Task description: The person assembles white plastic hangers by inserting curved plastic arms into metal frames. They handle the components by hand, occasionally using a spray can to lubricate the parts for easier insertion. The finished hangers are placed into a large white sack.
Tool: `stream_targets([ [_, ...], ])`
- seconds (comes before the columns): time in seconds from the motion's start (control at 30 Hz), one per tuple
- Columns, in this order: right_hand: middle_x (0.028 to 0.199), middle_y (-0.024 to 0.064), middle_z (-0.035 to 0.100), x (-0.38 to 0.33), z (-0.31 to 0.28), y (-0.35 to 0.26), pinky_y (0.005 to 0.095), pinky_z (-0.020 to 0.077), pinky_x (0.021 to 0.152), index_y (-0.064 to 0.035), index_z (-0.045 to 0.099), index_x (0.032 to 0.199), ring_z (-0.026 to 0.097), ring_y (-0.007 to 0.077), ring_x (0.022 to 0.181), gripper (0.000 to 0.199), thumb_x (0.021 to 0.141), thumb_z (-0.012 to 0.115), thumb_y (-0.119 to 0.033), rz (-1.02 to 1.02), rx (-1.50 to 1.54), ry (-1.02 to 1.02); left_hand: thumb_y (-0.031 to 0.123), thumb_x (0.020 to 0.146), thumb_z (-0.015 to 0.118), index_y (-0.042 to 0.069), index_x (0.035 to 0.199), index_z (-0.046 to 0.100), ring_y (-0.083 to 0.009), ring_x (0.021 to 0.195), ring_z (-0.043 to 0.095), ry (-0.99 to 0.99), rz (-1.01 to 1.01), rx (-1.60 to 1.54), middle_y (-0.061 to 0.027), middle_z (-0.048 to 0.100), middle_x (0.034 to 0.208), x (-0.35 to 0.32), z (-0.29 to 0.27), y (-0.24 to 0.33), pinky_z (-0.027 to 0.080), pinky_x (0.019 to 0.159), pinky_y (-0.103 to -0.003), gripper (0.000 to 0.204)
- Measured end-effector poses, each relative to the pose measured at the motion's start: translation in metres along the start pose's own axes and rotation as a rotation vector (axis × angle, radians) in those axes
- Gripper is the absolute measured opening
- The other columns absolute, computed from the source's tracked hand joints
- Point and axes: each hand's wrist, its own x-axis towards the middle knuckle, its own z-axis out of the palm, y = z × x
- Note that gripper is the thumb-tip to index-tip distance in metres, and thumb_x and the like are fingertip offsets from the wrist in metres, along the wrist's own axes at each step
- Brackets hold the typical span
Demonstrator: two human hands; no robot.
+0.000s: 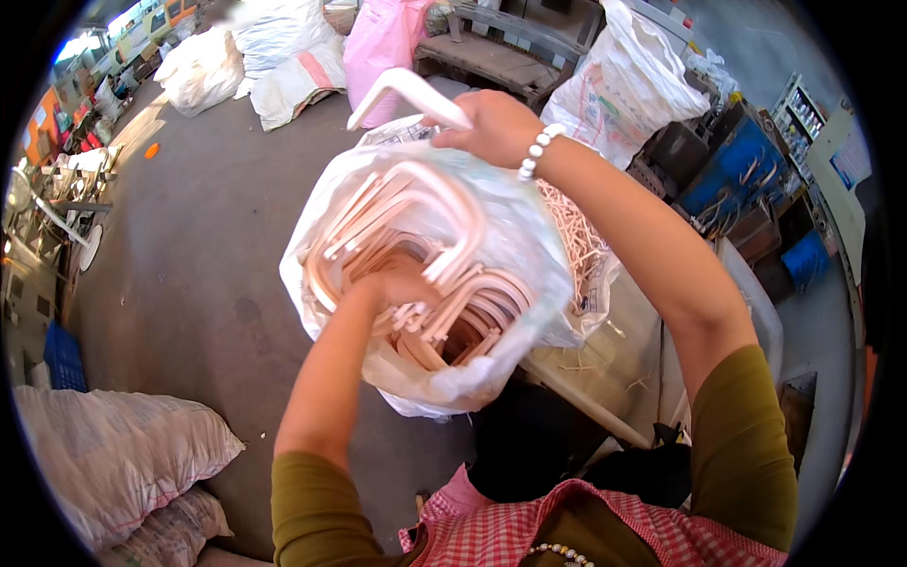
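Observation:
A pale pink, bent plastic piece [416, 93], angled like a hook, is gripped at one end by my right hand [496, 125]. That hand is raised over the far rim of a white plastic sack [515, 213]. Many similar curved pieces [439, 203] fill the sack, bunched and overlapping. Down among them is my left hand [402, 286], touching the pieces. Its fingers are mostly hidden and blurred, so their grip does not show. White beads circle my right wrist.
Thin pinkish sticks [572, 236] lie in another sack on the right, beside a pale tabletop [614, 369]. Stuffed sacks [123, 454] lie at lower left. White sacks [283, 47], a pink sack [383, 47] and a wooden bench [501, 57] stand at the back. Blue machinery [732, 170] is at right.

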Motion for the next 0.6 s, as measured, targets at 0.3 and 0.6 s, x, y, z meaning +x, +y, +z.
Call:
stream_targets([
  [0.3, 0.093, 0.0155, 0.068, -0.067, 0.001, 0.073, 0.0364, 0.0487, 0.08, -0.0074, 0.066, 0.108, 0.065, 0.0279, 0.085, 0.041, 0.081, 0.068, -0.038, 0.315, 0.064, -0.031, 0.027, 0.071, 0.073, 0.005, 0.118, 0.059, -0.0261, 0.092, 0.064, 0.405, 0.197, 0.348, -0.015, 0.065, 0.103, -0.012, -0.003, -0.033, 0.05, 0.079, -0.037, 0.054],
  [0.6, 0.088, 0.0191, 0.067, -0.063, 0.06, 0.1, 0.0381, 0.0495, 0.076, -0.0017, 0.064, 0.1, 0.065, 0.031, 0.081, 0.047, 0.076, 0.07, -0.041, 0.394, 0.225, 0.067, 0.045, 0.078, 0.066, 0.01, 0.122, 0.057, -0.0366, 0.124, 0.041, 1.125, 0.539, 0.627, -0.0208, 0.048, 0.13, -0.043, -0.009, 0.035, 0.033, 0.101, -0.048, 0.057],
])
